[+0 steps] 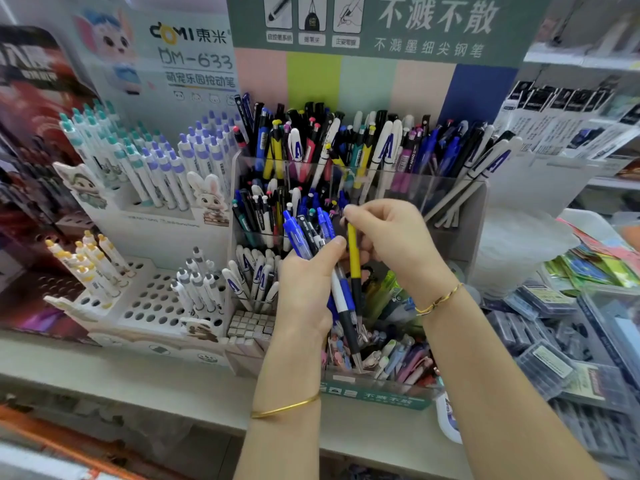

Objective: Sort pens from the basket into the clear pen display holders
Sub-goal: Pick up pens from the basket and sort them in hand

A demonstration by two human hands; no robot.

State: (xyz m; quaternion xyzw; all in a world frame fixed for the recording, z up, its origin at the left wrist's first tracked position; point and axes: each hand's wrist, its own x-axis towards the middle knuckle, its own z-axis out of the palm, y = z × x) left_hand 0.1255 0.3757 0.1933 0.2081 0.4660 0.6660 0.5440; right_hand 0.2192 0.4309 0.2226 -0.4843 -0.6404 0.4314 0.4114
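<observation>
Clutching pen bundle (304,237) in left grip (304,285); pinching yellow pen (354,258) with right grip (391,240) at its 2 o'clock, before holders (408,192).

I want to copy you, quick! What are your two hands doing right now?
The left hand grips a bunch of blue pens.
The right hand pinches the yellow pen near its top end.

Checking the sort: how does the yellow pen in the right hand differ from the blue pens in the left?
The yellow pen is single, pinched at its top by the right hand; the blue pens are a bundle gripped by the left hand. The yellow pen stands nearly upright; the blue pens lean left. Both point tips down.
</observation>
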